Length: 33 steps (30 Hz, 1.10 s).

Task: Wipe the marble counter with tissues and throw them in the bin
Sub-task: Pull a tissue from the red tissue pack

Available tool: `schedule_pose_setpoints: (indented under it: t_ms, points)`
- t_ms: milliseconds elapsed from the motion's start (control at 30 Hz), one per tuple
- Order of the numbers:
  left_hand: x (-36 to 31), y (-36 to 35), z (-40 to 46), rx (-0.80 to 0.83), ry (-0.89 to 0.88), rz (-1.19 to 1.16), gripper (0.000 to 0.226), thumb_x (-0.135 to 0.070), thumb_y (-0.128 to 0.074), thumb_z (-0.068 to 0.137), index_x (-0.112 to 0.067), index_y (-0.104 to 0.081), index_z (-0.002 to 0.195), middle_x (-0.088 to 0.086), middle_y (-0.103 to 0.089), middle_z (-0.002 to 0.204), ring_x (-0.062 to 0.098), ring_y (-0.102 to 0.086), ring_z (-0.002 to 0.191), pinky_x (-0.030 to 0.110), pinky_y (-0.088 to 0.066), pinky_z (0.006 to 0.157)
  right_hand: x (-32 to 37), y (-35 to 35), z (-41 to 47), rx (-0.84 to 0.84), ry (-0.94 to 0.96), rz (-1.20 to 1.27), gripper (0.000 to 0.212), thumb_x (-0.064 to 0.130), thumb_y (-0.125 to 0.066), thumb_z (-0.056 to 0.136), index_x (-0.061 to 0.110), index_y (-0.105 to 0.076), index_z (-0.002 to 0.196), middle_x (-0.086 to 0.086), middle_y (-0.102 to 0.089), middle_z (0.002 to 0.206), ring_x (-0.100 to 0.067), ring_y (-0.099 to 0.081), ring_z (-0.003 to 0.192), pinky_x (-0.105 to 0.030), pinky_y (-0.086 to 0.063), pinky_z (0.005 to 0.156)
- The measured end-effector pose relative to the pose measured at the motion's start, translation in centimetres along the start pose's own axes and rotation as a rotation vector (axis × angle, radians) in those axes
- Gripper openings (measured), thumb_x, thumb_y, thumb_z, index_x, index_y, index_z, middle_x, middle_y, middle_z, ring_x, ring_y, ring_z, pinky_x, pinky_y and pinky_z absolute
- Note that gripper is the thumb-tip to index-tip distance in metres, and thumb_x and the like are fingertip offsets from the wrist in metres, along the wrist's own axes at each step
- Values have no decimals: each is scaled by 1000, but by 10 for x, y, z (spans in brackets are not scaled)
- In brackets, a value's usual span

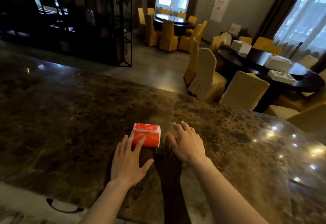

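A red soft pack of tissues (150, 134) with white ends lies on the brown marble counter (70, 118), near the middle. My left hand (129, 162) is spread flat over the counter, its fingertips resting on the pack's near left edge. My right hand (187, 142) hovers with fingers apart just right of the pack, holding nothing. No loose tissue and no bin are in view.
Beyond the counter's far edge stand covered chairs (206, 75) and a dark round table (264, 65) with white boxes. Farther back is another round table (173, 21) with yellow chairs. A black metal shelf frame (123, 30) stands at the left.
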State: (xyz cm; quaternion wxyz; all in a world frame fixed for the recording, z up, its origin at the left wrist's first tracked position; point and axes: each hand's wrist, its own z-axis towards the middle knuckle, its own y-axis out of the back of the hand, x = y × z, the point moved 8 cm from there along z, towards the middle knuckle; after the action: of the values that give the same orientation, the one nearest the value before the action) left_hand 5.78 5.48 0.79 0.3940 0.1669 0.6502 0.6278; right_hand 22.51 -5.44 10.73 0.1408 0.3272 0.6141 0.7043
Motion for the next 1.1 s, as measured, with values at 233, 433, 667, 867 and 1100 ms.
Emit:
schedule_pose_setpoints:
  t_ms: [233,433,667,867,1100]
  points:
    - [4,-23,9,-30,-19,24,87,-81,-34,90,-46,6,159,6,10,172,29,3,158,45,-6,128,27,-30,28,13,91,44,49,49,-59,100,31,-52,146,1,-53,148,-22,-51,134,-40,-52,101]
    - [5,-34,12,12,-24,74,87,-86,-7,87,-40,-9,161,3,5,174,27,3,159,45,2,128,46,-50,45,9,125,30,48,38,-73,94,38,-58,140,2,-57,138,-22,-53,127,-38,-56,95]
    - [6,-35,13,49,-8,97,91,-87,-1,85,-39,-12,162,4,6,174,26,5,159,46,3,128,59,-58,49,-58,213,-80,21,35,-68,97,28,-74,116,0,-63,125,-22,-55,114,-38,-55,90]
    - [6,-33,12,63,-12,76,88,-86,-6,88,-39,-6,162,5,9,174,28,3,159,48,-4,129,44,-33,58,-250,41,290,3,27,-62,100,27,-65,102,8,-65,102,-11,-62,94,-34,-57,75]
    - [4,-29,11,17,-23,48,87,-83,-16,89,-41,4,162,4,12,173,29,-4,159,48,-6,128,16,4,68,-364,-181,804,9,19,-65,101,27,-68,95,15,-66,89,-4,-63,83,-22,-53,68]
